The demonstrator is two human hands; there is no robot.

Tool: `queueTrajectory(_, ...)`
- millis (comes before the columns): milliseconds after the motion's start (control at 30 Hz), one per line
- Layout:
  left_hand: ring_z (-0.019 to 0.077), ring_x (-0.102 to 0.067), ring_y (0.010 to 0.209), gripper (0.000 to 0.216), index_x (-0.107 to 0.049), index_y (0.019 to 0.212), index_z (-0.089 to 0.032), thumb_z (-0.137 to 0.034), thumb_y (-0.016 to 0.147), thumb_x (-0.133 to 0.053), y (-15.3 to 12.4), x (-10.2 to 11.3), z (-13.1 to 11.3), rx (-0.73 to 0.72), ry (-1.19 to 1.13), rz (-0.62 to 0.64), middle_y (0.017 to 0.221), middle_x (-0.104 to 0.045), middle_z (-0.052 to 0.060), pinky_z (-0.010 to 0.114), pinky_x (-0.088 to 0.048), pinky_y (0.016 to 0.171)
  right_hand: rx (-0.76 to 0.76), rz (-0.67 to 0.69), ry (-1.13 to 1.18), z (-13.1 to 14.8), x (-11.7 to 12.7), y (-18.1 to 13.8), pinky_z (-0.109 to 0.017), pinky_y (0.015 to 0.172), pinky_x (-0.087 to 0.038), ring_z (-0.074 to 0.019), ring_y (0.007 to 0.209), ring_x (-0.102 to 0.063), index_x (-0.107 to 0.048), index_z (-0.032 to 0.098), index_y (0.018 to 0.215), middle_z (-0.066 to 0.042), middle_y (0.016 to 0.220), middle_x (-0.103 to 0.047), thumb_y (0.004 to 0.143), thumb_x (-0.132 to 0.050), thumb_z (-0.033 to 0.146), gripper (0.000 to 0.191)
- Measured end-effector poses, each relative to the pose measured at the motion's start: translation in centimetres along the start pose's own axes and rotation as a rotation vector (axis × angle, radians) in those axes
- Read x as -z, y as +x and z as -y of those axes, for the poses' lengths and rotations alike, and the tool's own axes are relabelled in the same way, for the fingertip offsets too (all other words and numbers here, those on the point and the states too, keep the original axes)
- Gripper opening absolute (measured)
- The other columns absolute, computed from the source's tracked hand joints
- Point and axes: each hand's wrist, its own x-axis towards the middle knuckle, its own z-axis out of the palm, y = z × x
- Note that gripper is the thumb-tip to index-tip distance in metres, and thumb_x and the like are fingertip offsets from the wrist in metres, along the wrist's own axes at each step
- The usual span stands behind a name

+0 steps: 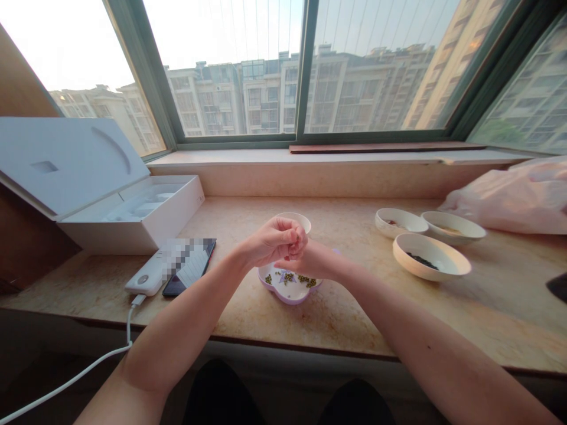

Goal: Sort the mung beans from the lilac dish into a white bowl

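Upper left of the frame: a white box (172,209), lid raised. Below it, a white power bank (148,276) and a phone (192,276) lie side by side on the counter (354,321); the cable (84,372) hangs over the front edge and should be kept away from the left forearm.

Centre: the left hand (273,241) is raised over the far side of the flower-shaped dish (290,301), fingers curled in and thumb against them; whether anything is pinched inside cannot be told. The mung beans (289,277) lie in loose clusters on the dish floor. A white bowl (304,222) stands just behind, partly hidden by the hands. The right hand (313,260) reaches in behind the left; its fingers are largely hidden, so their spread and any hold cannot be told.

Assessment: small round beans would roll readily. Light fingertip pressure, small amounts and hands kept low over the dish are advised; uncrossing the hands would improve sight of the beans.

Right of the frame: three bowls (432,273), well apart from the hands, and a plastic bag (518,198).
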Motion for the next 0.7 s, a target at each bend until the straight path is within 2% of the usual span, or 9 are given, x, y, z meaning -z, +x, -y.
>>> queueTrajectory(100, 0.0080, -0.047, 0.050, 0.051, -0.058, 0.063, -0.014, -0.055, 0.061, -0.088, 0.0, 0.2, 0.1, -0.018, -0.005, -0.018, 0.056, -0.051, -0.003, 0.020, -0.033, 0.045, 0.035, 0.101, -0.034, 0.2, 0.0, -0.1, -0.030, 0.070, -0.047, -0.0196, 0.077, -0.061, -0.069, 0.016, 0.088, -0.006, 0.084, -0.069, 0.085, -0.071, 0.038, 0.023)
queueTrajectory(233, 0.0072, -0.046, 0.049, 0.048, -0.058, 0.065, -0.014, -0.051, 0.063, -0.088, 0.1, 0.3, 0.1, -0.043, -0.037, -0.022, 0.055, -0.051, -0.003, 0.020, -0.032, 0.046, 0.010, 0.187, -0.037, 0.1, 0.0, 0.0, -0.030, 0.072, -0.047, -0.0218, 0.085, -0.063, -0.074, 0.017, 0.105, -0.007, 0.094, -0.071, 0.080, -0.076, 0.042, 0.035)
queueTrajectory(367, 0.0066, -0.046, 0.052, 0.046, -0.059, 0.064, -0.013, -0.049, 0.066, -0.087, 0.3, 0.7, 0.0, -0.066, 0.009, -0.072, 0.056, -0.052, -0.003, 0.020, -0.033, 0.050, 0.006, 0.243, -0.053, 0.3, 0.0, 0.1, -0.029, 0.067, -0.043, -0.0198, 0.078, -0.062, -0.078, 0.022, 0.108, -0.005, 0.089, -0.070, 0.078, -0.078, 0.042, 0.036)
queueTrajectory(567, 0.0067, -0.049, 0.056, 0.037, -0.061, 0.063, -0.012, -0.042, 0.073, -0.079, 1.3, 1.6, -0.2, -0.071, 0.363, -0.314, 0.058, -0.056, -0.001, 0.022, -0.036, 0.057, 0.045, 0.232, -0.021, 1.0, -0.2, 0.2, -0.028, 0.068, -0.042, -0.0175, 0.077, -0.061, -0.080, 0.023, 0.104, -0.003, 0.088, -0.069, 0.076, -0.079, 0.033, 0.029)
queueTrajectory(700, 0.0079, -0.049, 0.059, 0.031, -0.066, 0.068, -0.012, -0.040, 0.076, -0.074, 2.4, 2.0, -0.6, -0.059, 0.605, -0.371, 0.061, -0.058, -0.001, 0.023, -0.037, 0.060, 0.061, 0.221, -0.060, 1.3, -0.3, 0.3, -0.028, 0.069, -0.042, -0.0167, 0.077, -0.060, -0.080, 0.026, 0.102, -0.002, 0.091, -0.069, 0.077, -0.077, 0.030, 0.026)
